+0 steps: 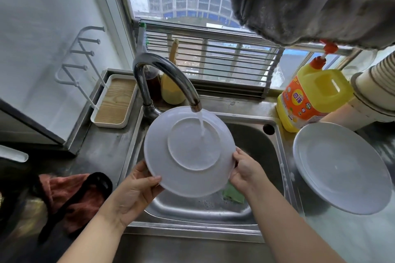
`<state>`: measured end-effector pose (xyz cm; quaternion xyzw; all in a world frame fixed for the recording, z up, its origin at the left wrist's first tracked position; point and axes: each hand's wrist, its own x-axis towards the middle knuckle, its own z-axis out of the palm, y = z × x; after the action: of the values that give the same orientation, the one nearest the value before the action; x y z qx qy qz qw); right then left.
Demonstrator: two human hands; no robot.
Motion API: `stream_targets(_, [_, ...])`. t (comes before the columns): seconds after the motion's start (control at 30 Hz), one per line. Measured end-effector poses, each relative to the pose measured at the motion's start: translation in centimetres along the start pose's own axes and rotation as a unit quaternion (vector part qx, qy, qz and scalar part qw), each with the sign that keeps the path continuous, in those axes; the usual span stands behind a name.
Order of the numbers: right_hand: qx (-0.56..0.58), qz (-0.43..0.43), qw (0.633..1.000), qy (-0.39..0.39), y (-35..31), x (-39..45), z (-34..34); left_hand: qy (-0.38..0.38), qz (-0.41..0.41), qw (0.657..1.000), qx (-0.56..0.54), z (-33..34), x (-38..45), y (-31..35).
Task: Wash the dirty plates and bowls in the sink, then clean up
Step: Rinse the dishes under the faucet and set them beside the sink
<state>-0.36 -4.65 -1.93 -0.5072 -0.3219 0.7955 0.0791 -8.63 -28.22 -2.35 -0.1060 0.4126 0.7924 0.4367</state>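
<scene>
We hold a white plate [188, 151] over the steel sink [252, 143], tilted with its underside and foot ring facing us, near the middle of the view. Water from the curved tap [164, 74] falls onto the plate just right of the ring's centre. Our left hand [136, 190] grasps the plate's near-left rim, thumb lying over the edge and fingers behind it. Our right hand [245, 168] grasps the right rim in the same way, thumb on the face toward us, the other fingers hidden behind the plate.

Below the plate, at the near side of the basin, a green sponge [233, 195] lies partly hidden by the right wrist. To the right of the sink, a second white plate [342, 168] rests face up on the wet counter [342, 237]. Just beyond it stands a yellow detergent bottle [312, 96] with an orange label and an orange pump top, and to the far right a stack of pale cups [376, 83] leans in from the edge.

To the left of the sink, a reddish cloth [70, 196] lies crumpled on the counter with a black strap across it. Farther back on the left sits a white tray with a wooden base [115, 100], carrying a white wire rack [81, 55]. Behind the tap, a folded metal drying rack [207, 57] stands against the window. A grey cloth [316, 0] hangs at the top right.
</scene>
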Motion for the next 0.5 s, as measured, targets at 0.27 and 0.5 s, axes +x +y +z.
stream_targets(0.27, [-0.016,0.050,0.999,-0.013,2.3,0.4,2.3,0.009,0.051,0.998,0.035,-0.4,-2.5,1.2])
stream_targets(0.5, [-0.099,0.063,0.993,0.021,2.8,0.0,0.7,-0.020,0.064,0.997,0.037,1.4,-3.7,0.9])
